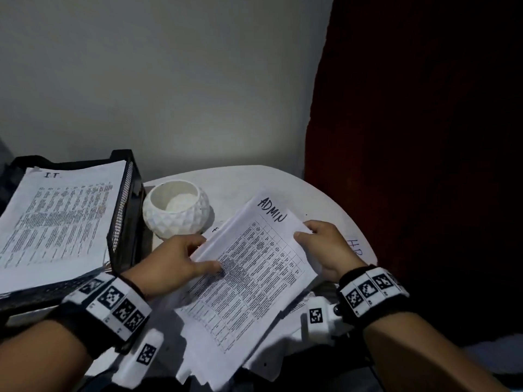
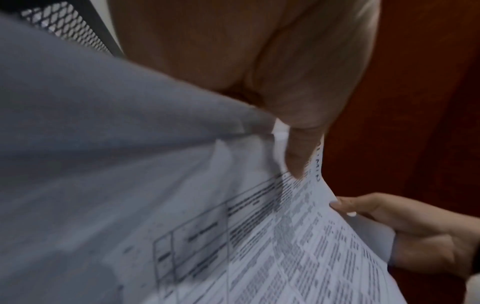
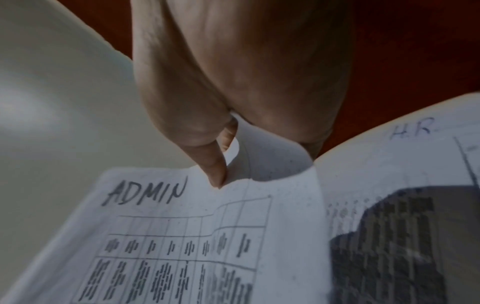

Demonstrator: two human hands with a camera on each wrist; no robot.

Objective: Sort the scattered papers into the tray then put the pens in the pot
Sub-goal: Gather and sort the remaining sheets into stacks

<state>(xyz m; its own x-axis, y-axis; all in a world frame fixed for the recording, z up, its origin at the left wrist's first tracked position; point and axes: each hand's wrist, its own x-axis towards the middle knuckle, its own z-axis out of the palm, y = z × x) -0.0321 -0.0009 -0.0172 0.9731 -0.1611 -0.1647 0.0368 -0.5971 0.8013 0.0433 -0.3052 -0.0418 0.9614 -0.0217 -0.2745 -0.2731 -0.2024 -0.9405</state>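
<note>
A sheaf of printed papers headed ADMIN [image 1: 252, 275] hangs above the white table, held by both hands. My left hand [image 1: 181, 261] pinches its left edge, thumb on top of the print [image 2: 296, 156]. My right hand [image 1: 322, 247] pinches the top right corner, thumb on the sheet [image 3: 215, 170]. A black mesh tray [image 1: 124, 210] at the left holds a stack headed IT [image 1: 56, 216]. An empty white faceted pot [image 1: 177, 210] stands beside the tray. No pens are in view.
A sheet marked HR [image 1: 355, 247] lies on the round white table [image 1: 254, 179] under my right hand, also plain in the right wrist view [image 3: 410, 127]. More loose sheets lie beneath the ADMIN sheaf. A dark red curtain [image 1: 410, 137] hangs at the right.
</note>
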